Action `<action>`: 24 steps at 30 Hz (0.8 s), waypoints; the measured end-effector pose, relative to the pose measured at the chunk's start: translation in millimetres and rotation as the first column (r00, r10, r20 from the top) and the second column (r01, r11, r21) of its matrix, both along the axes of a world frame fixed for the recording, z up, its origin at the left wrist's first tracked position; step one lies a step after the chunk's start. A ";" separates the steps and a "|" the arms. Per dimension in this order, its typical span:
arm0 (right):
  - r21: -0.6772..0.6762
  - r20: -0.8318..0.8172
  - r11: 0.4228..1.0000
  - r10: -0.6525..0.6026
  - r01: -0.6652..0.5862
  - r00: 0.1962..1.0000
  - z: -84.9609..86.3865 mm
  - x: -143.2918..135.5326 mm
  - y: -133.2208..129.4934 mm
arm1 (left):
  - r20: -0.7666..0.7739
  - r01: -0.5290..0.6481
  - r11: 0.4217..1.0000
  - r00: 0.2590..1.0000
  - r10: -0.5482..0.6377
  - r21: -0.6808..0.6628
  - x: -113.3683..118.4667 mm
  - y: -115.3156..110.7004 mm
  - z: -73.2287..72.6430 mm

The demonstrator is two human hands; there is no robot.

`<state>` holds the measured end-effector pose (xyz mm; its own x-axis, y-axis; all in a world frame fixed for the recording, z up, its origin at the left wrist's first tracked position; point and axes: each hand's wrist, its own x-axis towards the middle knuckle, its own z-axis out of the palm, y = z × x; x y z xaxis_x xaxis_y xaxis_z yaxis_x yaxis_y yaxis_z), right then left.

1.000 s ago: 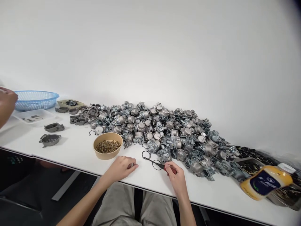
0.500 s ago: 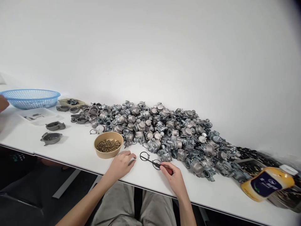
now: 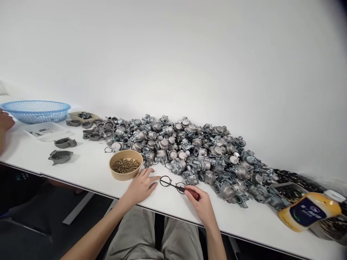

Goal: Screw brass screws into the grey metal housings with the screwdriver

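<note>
My right hand is closed round the red handle of a screwdriver, whose dark shaft points left over the white table. Two thin black ring gaskets lie by the shaft, the left one crossed by its tip and the right one partly behind the tool. My left hand rests on the table with its fingers spread and nothing held, its index fingertip at the edge of the left gasket. Just behind that hand stands a tan paper bowl of small brass-coloured screws.
A large heap of metal carburetors spreads behind my hands. At right lies a yellow bottle near black parts. Leftward are loose metal bowls, a clear tray, a blue basket and another person's hand.
My left hand's fingers have spread, and the index finger has reached right to the left gasket. That gasket and the screwdriver tip sit slightly further left. The other person's hand shows more.
</note>
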<state>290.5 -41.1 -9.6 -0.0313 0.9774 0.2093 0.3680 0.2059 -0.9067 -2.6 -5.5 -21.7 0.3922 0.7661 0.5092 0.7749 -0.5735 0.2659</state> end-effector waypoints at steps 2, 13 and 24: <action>0.009 0.045 1.000 0.009 -0.009 0.999 0.6 -0.5 -0.1 | -0.009 0.000 1.000 1.000 0.000 -0.014 -0.2 -0.1 0.6; 0.087 0.139 0.996 0.000 -0.012 0.990 7.6 -3.9 -2.9 | 0.009 0.046 0.998 0.999 -0.046 -0.052 -1.7 -2.3 5.1; 0.094 0.280 0.991 0.061 -0.091 0.958 7.3 -9.2 -6.4 | 0.076 0.096 0.985 0.993 -0.086 -0.144 -3.7 -2.3 10.1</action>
